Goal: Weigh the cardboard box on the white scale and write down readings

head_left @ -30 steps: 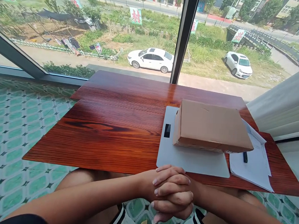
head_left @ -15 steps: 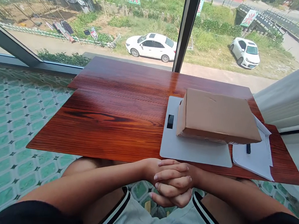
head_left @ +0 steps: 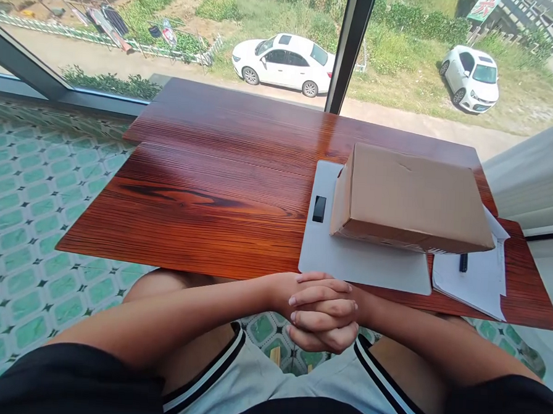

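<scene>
My left hand [head_left: 306,293] and my right hand [head_left: 338,321] are clasped together over my lap, just at the near edge of the table. Their fingers are interlaced and closed, with no object showing between them; the palms are hidden. Closest to them on the table lies a flat grey-white scale [head_left: 366,267] with a small dark display [head_left: 319,209]. A closed brown cardboard box [head_left: 420,196] rests on top of it, covering much of its right and far side. Neither hand touches the box.
Right of the scale are white papers [head_left: 471,288] with a black pen-like item [head_left: 463,262] on them, partly under the box's overhang. The glossy reddish wooden table [head_left: 202,209] stands by a window frame [head_left: 354,50]. A pale curtain [head_left: 532,177] hangs at the right.
The view has tilted down a little, so the table, box and clasped hands appear higher in the picture. The hands stay interlaced; the box and scale stay in place.
</scene>
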`<state>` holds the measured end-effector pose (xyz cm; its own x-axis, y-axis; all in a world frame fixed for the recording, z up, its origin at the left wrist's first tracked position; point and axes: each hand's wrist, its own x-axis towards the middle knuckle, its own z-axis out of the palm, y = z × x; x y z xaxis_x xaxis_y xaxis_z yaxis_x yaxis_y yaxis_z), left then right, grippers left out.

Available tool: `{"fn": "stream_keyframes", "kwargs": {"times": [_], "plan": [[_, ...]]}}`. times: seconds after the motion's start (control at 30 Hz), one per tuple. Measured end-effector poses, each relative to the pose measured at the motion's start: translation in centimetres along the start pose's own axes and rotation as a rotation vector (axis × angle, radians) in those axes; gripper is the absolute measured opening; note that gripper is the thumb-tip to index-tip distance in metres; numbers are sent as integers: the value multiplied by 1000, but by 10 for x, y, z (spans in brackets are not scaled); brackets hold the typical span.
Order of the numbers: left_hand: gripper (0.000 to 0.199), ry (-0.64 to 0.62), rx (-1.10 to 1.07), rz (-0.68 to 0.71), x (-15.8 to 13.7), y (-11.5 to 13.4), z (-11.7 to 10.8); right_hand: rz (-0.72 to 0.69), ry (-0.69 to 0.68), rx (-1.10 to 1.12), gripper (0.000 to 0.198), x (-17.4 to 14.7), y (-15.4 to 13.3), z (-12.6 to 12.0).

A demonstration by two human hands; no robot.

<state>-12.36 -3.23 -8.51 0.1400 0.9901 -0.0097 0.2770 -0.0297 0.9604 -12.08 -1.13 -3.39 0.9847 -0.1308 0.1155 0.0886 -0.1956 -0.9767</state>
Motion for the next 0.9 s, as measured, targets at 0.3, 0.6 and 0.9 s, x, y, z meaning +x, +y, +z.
{"fn": "stream_keyframes", "kwargs": {"times": [0.3,0.6,0.9], "plan": [[52,-192,53,121,16,7,-17,36,156,-90,64,-5,-18,22],[49,-207,71,144,22,7,-23,-38,257,-268,64,-9,-41,45],[61,-220,55,132,24,20,-15,-25,92,-267,59,-5,-29,24]]}}
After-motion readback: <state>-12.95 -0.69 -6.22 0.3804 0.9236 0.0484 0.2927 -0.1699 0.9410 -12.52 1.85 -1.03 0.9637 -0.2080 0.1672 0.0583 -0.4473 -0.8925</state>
